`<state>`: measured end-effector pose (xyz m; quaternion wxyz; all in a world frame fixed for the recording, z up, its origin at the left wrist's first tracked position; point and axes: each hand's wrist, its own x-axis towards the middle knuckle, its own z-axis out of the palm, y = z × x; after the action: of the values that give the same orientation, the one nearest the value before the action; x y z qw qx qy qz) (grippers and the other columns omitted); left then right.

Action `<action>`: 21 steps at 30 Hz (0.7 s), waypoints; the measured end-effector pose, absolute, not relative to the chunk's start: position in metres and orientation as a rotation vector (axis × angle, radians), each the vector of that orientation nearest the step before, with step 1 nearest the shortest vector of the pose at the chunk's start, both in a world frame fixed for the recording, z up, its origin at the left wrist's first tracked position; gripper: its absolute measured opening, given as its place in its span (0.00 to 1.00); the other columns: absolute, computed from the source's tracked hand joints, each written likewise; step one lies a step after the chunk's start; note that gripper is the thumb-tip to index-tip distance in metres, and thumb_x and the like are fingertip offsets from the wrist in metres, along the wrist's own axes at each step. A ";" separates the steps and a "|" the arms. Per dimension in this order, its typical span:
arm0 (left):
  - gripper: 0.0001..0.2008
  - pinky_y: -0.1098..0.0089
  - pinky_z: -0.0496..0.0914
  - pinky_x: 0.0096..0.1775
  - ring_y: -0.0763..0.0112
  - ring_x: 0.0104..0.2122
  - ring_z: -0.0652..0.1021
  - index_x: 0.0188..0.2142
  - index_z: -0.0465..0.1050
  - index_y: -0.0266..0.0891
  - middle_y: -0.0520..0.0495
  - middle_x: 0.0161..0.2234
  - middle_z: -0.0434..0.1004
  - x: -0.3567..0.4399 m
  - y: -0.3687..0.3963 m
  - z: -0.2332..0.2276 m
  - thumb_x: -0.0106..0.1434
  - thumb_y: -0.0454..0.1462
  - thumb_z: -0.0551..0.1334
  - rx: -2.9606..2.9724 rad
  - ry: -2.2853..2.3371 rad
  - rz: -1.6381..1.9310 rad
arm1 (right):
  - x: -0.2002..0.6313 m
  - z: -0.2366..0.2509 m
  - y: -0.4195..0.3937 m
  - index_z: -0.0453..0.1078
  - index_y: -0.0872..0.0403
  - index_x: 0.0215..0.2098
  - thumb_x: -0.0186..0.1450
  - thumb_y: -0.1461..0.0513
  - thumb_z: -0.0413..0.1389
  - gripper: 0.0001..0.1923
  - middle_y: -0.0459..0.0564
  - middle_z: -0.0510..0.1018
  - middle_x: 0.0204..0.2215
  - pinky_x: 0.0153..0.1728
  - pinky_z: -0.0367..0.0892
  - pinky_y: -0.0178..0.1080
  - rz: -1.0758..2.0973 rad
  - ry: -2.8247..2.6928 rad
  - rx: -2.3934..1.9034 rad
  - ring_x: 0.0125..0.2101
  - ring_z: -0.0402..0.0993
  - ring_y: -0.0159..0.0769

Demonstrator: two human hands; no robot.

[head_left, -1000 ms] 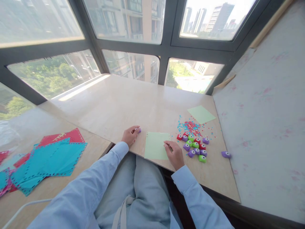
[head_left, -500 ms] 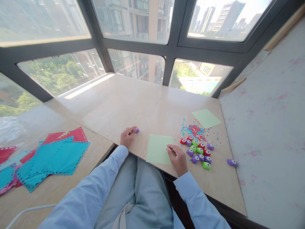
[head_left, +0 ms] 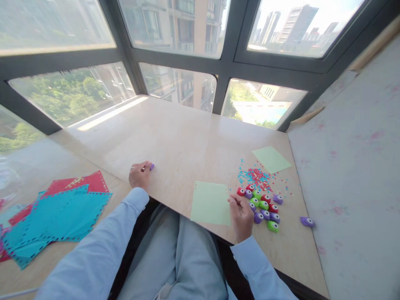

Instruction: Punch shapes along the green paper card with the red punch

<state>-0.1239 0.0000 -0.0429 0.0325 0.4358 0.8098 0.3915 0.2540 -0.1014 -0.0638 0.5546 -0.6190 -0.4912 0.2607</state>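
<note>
My left hand is closed around a small purple paper punch, whose end pokes out past the fingertips, left of the paper. A pale green sheet of paper lies flat at the table's front edge, with a few small holes at its top left corner and along the upper right side. Beside its right edge rests my right hand, fingers curled and pinched together; anything inside them is hidden. Several red, green and purple paper punches stand grouped just right of that hand.
Red and blue paper bits are scattered behind the punches, near a second green sheet. One purple punch lies apart by the wall. Blue and red punched sheets are piled at left. Windows border the table's back.
My left hand has moved left with the purple punch, away from the paper. My right hand has slid right and toward me, off the sheet to its right edge. The view has shifted slightly.
</note>
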 end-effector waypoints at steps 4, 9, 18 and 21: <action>0.15 0.63 0.69 0.39 0.61 0.34 0.76 0.40 0.82 0.39 0.42 0.35 0.77 -0.141 0.003 -0.039 0.63 0.44 0.60 1.286 2.627 1.091 | 0.254 -0.065 -0.102 0.78 0.55 0.38 0.64 0.52 0.58 0.16 0.54 0.83 0.34 0.38 0.74 0.43 0.650 -1.140 -1.465 0.34 0.79 0.42; 0.14 0.62 0.69 0.41 0.58 0.39 0.76 0.40 0.80 0.40 0.41 0.39 0.78 -0.142 0.010 -0.040 0.64 0.44 0.59 1.286 2.645 1.063 | 0.254 -0.064 -0.102 0.77 0.55 0.38 0.64 0.51 0.59 0.16 0.54 0.83 0.34 0.39 0.75 0.43 0.645 -1.118 -1.493 0.34 0.79 0.42; 0.14 0.66 0.70 0.39 0.67 0.33 0.74 0.47 0.72 0.36 0.42 0.41 0.73 -0.135 0.006 -0.045 0.68 0.40 0.54 1.408 2.569 1.471 | 0.253 -0.065 -0.102 0.77 0.55 0.38 0.63 0.51 0.59 0.16 0.54 0.83 0.33 0.38 0.76 0.43 0.604 -1.094 -1.524 0.33 0.79 0.42; 0.11 0.68 0.68 0.35 0.71 0.27 0.70 0.42 0.74 0.38 0.45 0.37 0.72 -0.116 -0.008 -0.046 0.65 0.40 0.57 1.808 2.320 1.341 | 0.253 -0.067 -0.101 0.77 0.55 0.38 0.63 0.51 0.59 0.16 0.54 0.82 0.34 0.38 0.75 0.43 0.586 -1.112 -1.537 0.33 0.79 0.42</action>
<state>-0.1156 -0.0078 -0.0461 -0.0456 0.5587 0.7169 0.4145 0.2533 -0.1014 -0.0666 0.5463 -0.6485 -0.4691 0.2470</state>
